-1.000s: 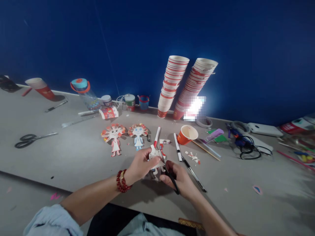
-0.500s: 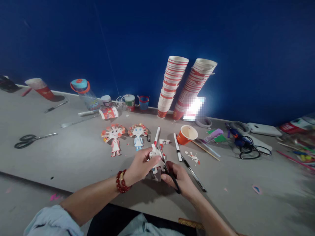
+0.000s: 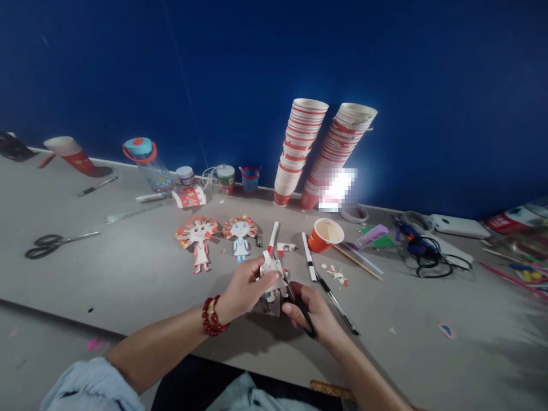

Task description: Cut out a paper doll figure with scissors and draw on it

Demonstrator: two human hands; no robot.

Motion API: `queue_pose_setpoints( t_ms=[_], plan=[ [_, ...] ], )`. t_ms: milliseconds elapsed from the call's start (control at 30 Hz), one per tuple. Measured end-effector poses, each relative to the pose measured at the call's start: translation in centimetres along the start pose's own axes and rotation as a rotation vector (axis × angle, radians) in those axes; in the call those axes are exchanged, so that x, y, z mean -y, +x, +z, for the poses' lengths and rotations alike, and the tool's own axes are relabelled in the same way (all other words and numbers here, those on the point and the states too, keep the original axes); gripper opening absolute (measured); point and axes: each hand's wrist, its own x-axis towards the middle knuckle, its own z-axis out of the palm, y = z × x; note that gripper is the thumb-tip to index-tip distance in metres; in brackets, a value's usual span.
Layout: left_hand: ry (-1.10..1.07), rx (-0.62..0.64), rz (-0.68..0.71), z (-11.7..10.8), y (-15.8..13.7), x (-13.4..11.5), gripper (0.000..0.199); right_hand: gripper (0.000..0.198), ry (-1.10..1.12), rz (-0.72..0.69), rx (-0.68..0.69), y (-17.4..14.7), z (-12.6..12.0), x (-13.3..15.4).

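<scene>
White paper cutout [image 3: 273,279], pinched in the left hand [image 3: 243,290] just above the grey surface [image 3: 128,274], meets black scissors [image 3: 299,305] gripped by the right hand [image 3: 314,314]; with fingertips so near the blades, a slip could nick them or spoil the figure.

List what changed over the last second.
Barely anything. The right hand with the scissors shifted slightly along the paper cutout, which the left hand still holds. The paper dolls and cup stacks stayed put.
</scene>
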Motion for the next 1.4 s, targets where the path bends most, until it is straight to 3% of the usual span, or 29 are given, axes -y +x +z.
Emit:
queue_pose_setpoints(
  t_ms=[567,1400],
  plan=[
    [-0.020,-0.023,-0.016,0.11,-0.09,-0.10,0.036,0.063,0.091,0.037,-0.009,-0.11,0.39,0.47],
    [-0.100,-0.007,-0.047,0.14,-0.11,-0.29,0.039,0.062,0.009,0.039,-0.043,-0.15,0.30,0.39]
  ],
)
